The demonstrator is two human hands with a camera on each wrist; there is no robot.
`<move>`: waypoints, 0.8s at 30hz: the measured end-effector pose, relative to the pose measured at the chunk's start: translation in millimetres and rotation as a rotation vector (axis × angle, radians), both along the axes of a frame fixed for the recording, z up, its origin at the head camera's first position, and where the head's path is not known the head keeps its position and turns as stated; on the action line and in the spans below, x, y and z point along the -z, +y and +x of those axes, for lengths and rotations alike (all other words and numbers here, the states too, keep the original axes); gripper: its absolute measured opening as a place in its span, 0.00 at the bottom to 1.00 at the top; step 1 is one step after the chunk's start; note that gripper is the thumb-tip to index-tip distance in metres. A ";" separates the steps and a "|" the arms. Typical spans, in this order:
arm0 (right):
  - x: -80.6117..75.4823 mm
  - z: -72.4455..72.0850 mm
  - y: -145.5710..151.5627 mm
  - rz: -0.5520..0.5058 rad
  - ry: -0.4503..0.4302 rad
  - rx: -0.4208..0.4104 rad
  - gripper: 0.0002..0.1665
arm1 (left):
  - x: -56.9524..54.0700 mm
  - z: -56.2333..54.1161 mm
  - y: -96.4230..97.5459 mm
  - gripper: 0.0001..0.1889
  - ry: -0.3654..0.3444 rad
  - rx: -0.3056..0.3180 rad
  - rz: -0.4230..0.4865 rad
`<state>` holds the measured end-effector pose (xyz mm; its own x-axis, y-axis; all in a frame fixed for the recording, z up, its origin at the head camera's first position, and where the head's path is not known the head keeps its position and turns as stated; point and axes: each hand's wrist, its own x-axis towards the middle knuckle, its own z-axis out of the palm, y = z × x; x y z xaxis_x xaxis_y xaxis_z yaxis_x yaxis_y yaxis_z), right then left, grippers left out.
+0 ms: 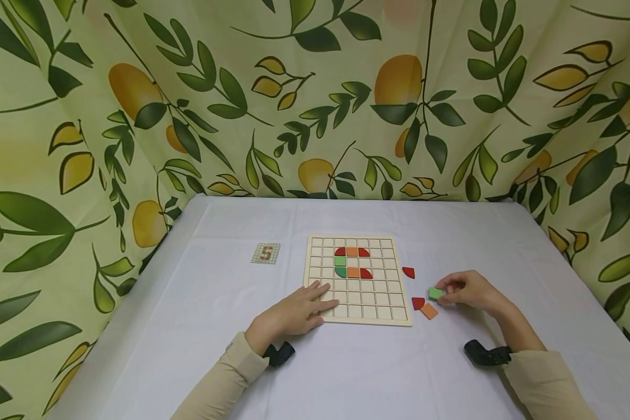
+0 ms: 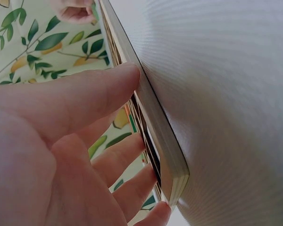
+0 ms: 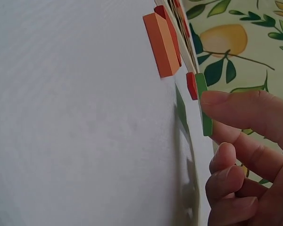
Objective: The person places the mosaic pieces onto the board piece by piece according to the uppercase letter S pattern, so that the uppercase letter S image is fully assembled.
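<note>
A wooden grid board [image 1: 367, 303] lies on the table with red, orange and green tiles set in its cells, shaped like a C. My left hand [image 1: 296, 309] rests on the board's near left corner, fingers spread; in the left wrist view its thumb [image 2: 108, 82] lies along the board's edge [image 2: 167, 150]. To the right of the board, my right hand [image 1: 469, 290] pinches a green square tile [image 1: 435, 293] between thumb and finger. The right wrist view shows that green tile [image 3: 204, 106] held raised over the cloth, its shadow below.
Beside the board lie a red quarter-round tile [image 1: 409, 272], another red tile [image 1: 417, 303] and an orange square tile [image 1: 429, 311]. A small card [image 1: 266, 253] with a coloured S pattern on a grid lies left of the board. A leaf-patterned curtain [image 1: 315, 140] hangs behind the white-covered table.
</note>
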<state>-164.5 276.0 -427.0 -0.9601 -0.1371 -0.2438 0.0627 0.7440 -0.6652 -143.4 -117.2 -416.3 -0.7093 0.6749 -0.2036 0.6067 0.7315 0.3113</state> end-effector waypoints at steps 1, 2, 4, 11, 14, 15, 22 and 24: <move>0.0 -0.2 -0.8 0.001 0.003 -0.002 0.23 | 0.3 -0.3 0.1 0.24 -0.003 -0.001 0.001; 0.1 -0.6 -1.5 0.001 0.006 -0.005 0.23 | 0.2 -0.5 0.3 0.24 -0.004 -0.002 0.001; 0.5 -1.3 -3.2 -0.003 0.010 -0.009 0.23 | -0.1 -0.4 0.3 0.24 -0.001 -0.002 -0.002; -0.7 -3.7 -9.7 -0.024 0.016 -0.035 0.22 | 1.3 -0.6 0.0 0.24 0.007 0.003 0.000; -2.4 -5.4 -12.3 -0.033 0.022 -0.051 0.22 | 2.8 -1.0 -0.9 0.24 0.016 0.013 0.003; -2.8 -6.0 -13.2 -0.036 0.021 -0.054 0.22 | 3.4 -1.2 -1.2 0.24 0.019 0.016 0.003; -3.5 -8.6 -21.7 -0.055 0.009 -0.058 0.22 | 3.6 -0.9 -1.6 0.24 0.019 0.015 0.005; -3.9 -8.8 -24.1 -0.059 0.006 -0.055 0.21 | 3.6 -1.1 -1.5 0.24 0.022 0.014 0.002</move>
<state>-173.3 252.0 -423.1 -0.9522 -0.2037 -0.2278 0.0186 0.7054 -0.7085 -144.5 -118.7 -419.9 -0.7041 0.6850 -0.1870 0.6233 0.7224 0.2994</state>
